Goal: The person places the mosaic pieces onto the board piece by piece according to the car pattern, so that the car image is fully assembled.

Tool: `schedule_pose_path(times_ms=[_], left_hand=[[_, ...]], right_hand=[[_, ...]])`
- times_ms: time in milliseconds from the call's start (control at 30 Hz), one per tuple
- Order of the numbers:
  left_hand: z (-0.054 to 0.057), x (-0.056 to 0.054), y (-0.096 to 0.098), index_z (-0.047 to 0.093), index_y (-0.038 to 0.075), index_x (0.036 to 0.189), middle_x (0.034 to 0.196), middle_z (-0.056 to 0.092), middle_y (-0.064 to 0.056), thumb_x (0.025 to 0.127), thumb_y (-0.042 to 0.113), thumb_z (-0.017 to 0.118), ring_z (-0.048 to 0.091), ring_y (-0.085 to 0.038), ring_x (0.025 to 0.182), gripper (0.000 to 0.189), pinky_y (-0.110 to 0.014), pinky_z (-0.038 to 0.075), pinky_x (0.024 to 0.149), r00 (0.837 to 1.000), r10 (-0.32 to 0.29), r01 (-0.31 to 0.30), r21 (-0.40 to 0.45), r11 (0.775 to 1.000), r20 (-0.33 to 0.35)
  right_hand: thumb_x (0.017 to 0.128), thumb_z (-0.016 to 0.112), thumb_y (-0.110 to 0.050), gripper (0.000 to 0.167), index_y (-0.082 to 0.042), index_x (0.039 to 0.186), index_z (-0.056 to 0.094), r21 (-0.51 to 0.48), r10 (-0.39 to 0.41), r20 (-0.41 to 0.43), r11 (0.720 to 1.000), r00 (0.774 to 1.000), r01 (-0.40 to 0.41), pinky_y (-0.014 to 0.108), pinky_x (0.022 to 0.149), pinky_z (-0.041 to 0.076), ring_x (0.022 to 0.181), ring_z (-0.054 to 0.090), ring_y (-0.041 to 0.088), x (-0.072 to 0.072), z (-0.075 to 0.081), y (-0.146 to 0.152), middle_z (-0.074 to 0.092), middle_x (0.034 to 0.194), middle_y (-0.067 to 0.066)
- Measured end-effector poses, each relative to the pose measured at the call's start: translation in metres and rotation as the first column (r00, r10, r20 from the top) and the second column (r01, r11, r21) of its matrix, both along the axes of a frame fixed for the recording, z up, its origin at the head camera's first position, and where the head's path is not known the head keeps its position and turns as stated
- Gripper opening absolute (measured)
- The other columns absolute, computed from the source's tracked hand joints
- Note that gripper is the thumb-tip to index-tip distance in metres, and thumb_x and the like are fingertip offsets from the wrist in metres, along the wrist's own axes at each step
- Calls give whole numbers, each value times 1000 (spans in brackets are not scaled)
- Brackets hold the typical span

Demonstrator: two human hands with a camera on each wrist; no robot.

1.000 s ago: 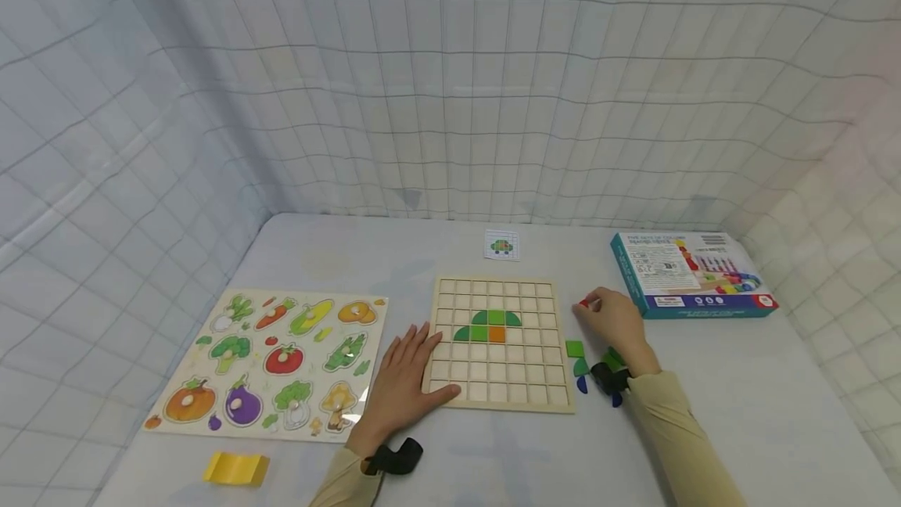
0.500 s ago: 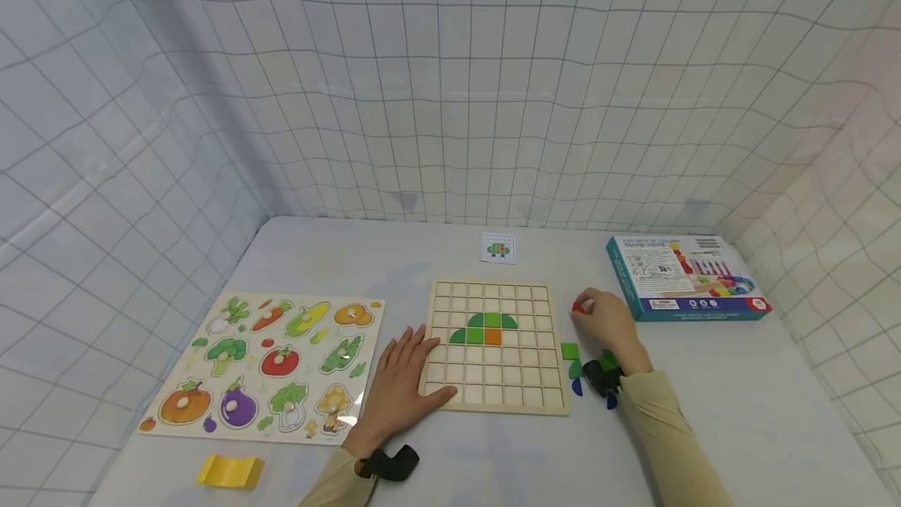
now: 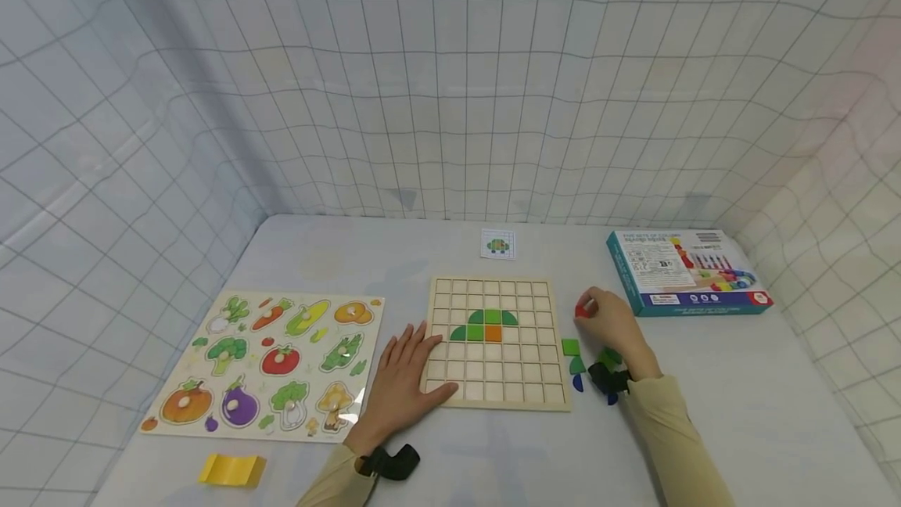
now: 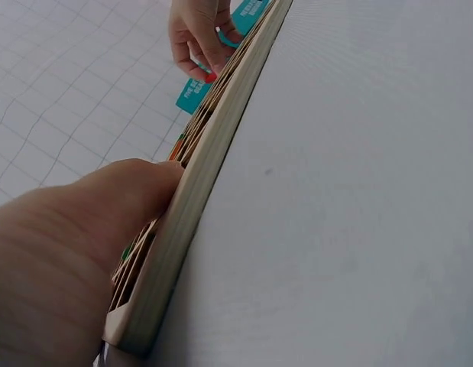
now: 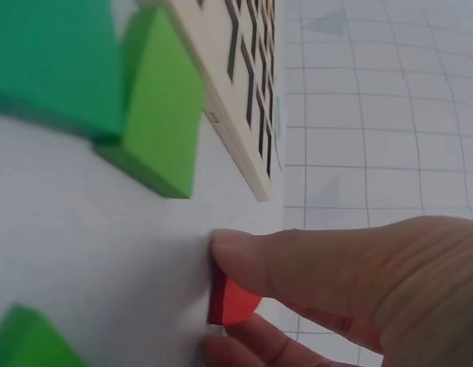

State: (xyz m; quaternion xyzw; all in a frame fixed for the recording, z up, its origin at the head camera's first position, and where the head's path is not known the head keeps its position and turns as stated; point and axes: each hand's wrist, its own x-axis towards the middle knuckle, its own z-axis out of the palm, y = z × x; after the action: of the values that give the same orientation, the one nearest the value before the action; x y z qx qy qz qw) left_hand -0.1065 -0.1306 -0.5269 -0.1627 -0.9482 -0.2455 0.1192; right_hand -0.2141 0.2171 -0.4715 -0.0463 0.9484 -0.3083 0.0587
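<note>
My right hand [image 3: 611, 321] pinches a small red piece with a rounded edge [image 5: 238, 303] between thumb and fingers, just right of the board. My left hand [image 3: 400, 382] lies with fingers spread on the left edge of a wooden grid board [image 3: 531, 404], its thumb at the front rim. Set in the board are green squares [image 3: 493, 316], green rounded pieces [image 3: 510, 318] and an orange square [image 3: 493, 333]. Loose by the right hand lie a light green square [image 3: 571, 347], a darker green piece [image 3: 577, 365] and blue rounded pieces [image 3: 578, 383].
A small card with a printed coloured pattern [image 3: 497, 244] lies behind the board. At the back right is a toy box [image 3: 690, 272]. A vegetable puzzle board [image 3: 263, 366] lies at left, with a yellow curved block [image 3: 232, 471] in front of it.
The red piece shows a little more between the right hand's fingertips, which stay beside the board. The left hand keeps its place; the head view has shifted slightly.
</note>
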Motion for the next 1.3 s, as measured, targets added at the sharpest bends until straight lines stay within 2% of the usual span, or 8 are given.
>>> schedule_pose_path(times_ms=[167,367,533,700,933,1100,1300], left_hand=[[0,0,-1,48,14,138,150,31,-13,80,58,64,21,-33,139,74,-50,12,110,1000,-5,5,10,1000,12],[0,-1,-2,46,16,140,152,29,-11,82,58,63,18,-29,141,73,-47,9,112,999,-3,2,24,1000,52],[0,-1,-2,46,16,140,153,27,-10,83,58,62,16,-29,141,73,-47,8,112,998,-5,4,22,1000,62],[1,-1,-2,46,16,140,153,27,-10,83,59,61,16,-28,141,73,-46,7,112,998,-4,3,18,1000,67],[0,-1,-2,45,16,140,153,27,-10,83,59,61,16,-28,141,73,-46,8,112,998,-7,6,16,1000,63],[1,-1,-1,45,16,140,152,28,-11,83,59,60,16,-28,141,73,-46,8,112,998,-3,3,6,1000,64],[1,-1,-1,45,15,140,152,28,-11,83,59,61,16,-28,141,74,-46,8,112,998,-2,2,2,1000,60]], right_hand=[[83,70,-8,17,-3,96,59,-32,-19,-22,999,1000,18,39,64,49,79,57,29,5,-1,0,63,91,16],[84,69,-6,10,-3,90,60,-68,-10,-104,998,995,3,38,65,49,76,57,25,10,-1,-4,63,84,9],[84,68,-4,9,-3,90,61,-125,29,-191,991,981,-54,32,59,46,69,54,19,16,-2,-20,61,81,5],[83,72,-4,11,-7,89,63,-182,108,-254,971,961,-157,28,52,42,63,50,14,22,-7,-43,58,76,-1],[84,71,-4,11,-10,91,65,-238,211,-213,936,954,-260,27,59,46,66,53,12,27,-6,-67,60,78,-5],[83,71,-2,13,-10,94,68,-217,245,-182,935,952,-281,27,59,46,68,52,12,28,-6,-76,61,78,-6],[83,71,-4,11,-12,91,70,-177,246,-179,944,953,-277,28,58,45,66,52,11,26,-9,-81,61,76,-8]])
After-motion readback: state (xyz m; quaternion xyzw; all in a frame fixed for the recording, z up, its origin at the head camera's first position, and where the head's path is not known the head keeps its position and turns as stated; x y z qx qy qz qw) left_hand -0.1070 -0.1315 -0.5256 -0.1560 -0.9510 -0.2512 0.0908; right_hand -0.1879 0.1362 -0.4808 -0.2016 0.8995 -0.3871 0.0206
